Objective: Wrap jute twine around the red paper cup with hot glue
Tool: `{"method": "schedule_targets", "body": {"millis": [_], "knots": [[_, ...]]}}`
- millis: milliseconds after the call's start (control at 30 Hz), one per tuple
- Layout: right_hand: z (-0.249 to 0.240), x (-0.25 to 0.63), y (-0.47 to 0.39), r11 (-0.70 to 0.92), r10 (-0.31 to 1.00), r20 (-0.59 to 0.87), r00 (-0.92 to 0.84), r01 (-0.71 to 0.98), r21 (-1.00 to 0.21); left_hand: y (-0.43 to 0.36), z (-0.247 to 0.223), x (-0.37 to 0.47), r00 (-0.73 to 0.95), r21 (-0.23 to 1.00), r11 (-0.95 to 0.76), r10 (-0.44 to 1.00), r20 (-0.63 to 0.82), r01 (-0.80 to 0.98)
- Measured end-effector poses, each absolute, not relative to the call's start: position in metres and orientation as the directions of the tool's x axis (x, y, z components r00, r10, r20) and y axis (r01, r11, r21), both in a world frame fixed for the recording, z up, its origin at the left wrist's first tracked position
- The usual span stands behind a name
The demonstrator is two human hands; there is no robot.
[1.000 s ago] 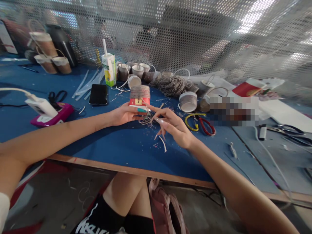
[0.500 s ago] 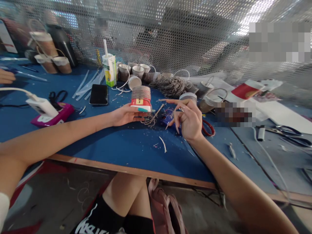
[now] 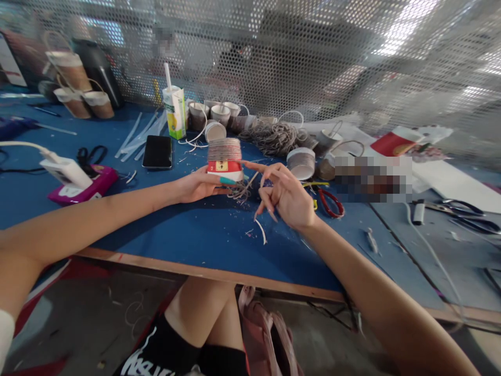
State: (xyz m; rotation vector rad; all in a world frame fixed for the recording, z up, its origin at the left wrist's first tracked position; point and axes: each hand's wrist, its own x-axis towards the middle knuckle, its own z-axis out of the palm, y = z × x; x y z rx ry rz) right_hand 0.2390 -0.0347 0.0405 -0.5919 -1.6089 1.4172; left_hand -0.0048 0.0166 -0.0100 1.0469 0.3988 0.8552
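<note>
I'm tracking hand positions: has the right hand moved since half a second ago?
Yes. Judged against the phone, the right hand has shifted left in the picture, closer to the cup with cord around it.

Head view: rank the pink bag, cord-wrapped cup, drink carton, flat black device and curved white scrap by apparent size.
1. Pink bag, partly cropped
2. Cord-wrapped cup
3. Drink carton and flat black device: too alike to rank
4. Curved white scrap

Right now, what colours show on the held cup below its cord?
The cup: red, white edge, yellow label; head view.
</note>
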Motion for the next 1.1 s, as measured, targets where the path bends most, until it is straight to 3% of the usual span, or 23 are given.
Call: {"method": "schedule_targets", "body": {"millis": [133, 267, 367, 467, 567, 967, 1100], "knots": [[0.037, 0.246, -0.024, 0.207, 0.893, 0.257, -0.37, -0.168, -0.964, 0.017, -0.01, -0.007, 0.63, 0.878, 0.23, 0.771, 0.099, -0.42], [0.034, 0.248, -0.024, 0.372, 0.894, 0.398, -0.208, -0.152, -0.916, 0.016, -0.008, -0.005, 0.614, 0.899, 0.194, 0.783, 0.098, -0.391], [0.037, 0.242, -0.036, 0.454, 0.835, 0.469, -0.288, -0.123, -0.883, 0.014, -0.007, -0.001, 0.595, 0.903, 0.188, 0.799, 0.087, -0.385], [0.039, 0.235, -0.046, 0.433, 0.767, 0.402, -0.5, -0.058, -0.899, 0.013, -0.006, 0.001, 0.603, 0.904, 0.182, 0.792, 0.099, -0.388], [0.037, 0.233, -0.048, 0.409, 0.724, 0.332, -0.604, -0.01, -0.912, 0.013, -0.006, 0.002, 0.619, 0.905, 0.187, 0.779, 0.101, -0.383], [0.039, 0.238, -0.036, 0.251, 0.848, 0.3, -0.436, -0.168, -0.953, 0.013, -0.006, -0.003, 0.616, 0.884, 0.21, 0.78, 0.107, -0.418], [0.038, 0.242, -0.031, 0.273, 0.894, 0.316, -0.318, -0.171, -0.947, 0.012, -0.005, -0.004, 0.626, 0.877, 0.226, 0.773, 0.103, -0.424]]}}
